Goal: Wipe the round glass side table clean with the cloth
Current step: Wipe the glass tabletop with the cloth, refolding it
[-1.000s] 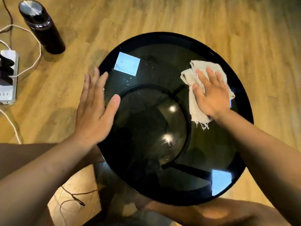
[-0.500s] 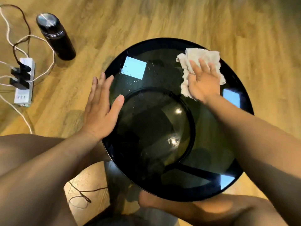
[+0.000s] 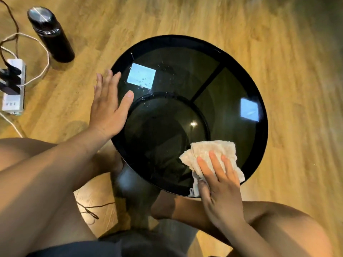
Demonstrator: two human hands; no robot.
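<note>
A black flask [image 3: 53, 39] with a silver lid [image 3: 39, 13] stands upright on the wooden floor [image 3: 204, 17], beyond the left grip [image 3: 107, 108] and off to its left. Farther left of that grip lies a white power strip [image 3: 14, 89] holding black plugs [image 3: 9, 78], with a white cable [image 3: 48, 61] looping beside it. A thin dark cord [image 3: 96, 206] lies on the floor on the grip's near side.

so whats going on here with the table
A person is wiping a round dark glass side table with a pale cloth. The right hand presses flat on the cloth at the near right edge of the glass, while the left hand rests flat on the left rim. Water droplets sit on the far left part, not yet wiped. A black flask and a power strip are on the wooden floor.
</note>
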